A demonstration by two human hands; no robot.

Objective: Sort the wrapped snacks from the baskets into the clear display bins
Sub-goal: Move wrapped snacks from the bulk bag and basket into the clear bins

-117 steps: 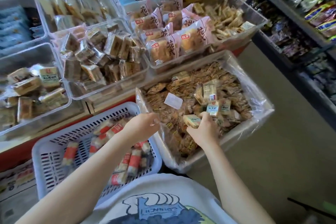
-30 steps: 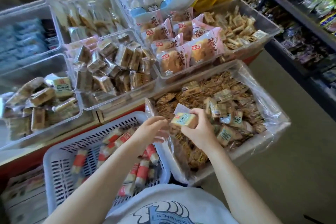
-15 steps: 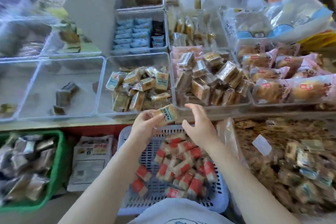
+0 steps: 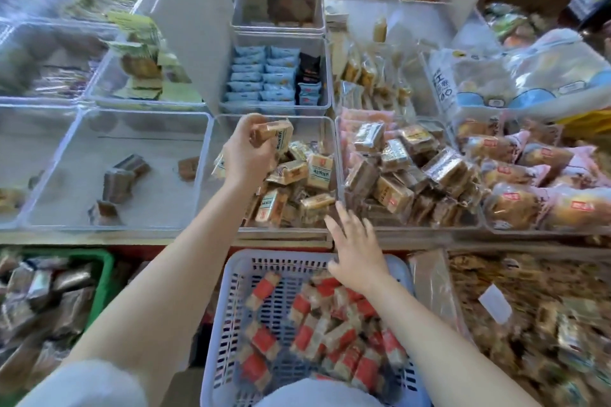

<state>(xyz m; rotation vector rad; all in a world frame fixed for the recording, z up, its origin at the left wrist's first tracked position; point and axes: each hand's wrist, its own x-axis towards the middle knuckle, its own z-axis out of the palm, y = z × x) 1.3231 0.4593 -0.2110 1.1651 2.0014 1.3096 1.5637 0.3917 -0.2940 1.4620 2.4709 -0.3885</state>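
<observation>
A wrapped snack (image 4: 272, 135) is held by the left hand (image 4: 248, 155) over a half-filled clear bin (image 4: 330, 155) — the right hand (image 4: 355, 248) is spread, holding nothing; the baskets (image 4: 228, 307) remain well stocked.

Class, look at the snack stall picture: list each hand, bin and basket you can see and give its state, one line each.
left hand: raised over the middle bin, grip on a wrapped snack
right hand: open, fingers spread, holding nothing
middle clear bin: partly filled with matching snacks
clear bin to its left: nearly bare, a few packets
lavender basket: holds red-striped packets
green basket: holds silvery packets
</observation>
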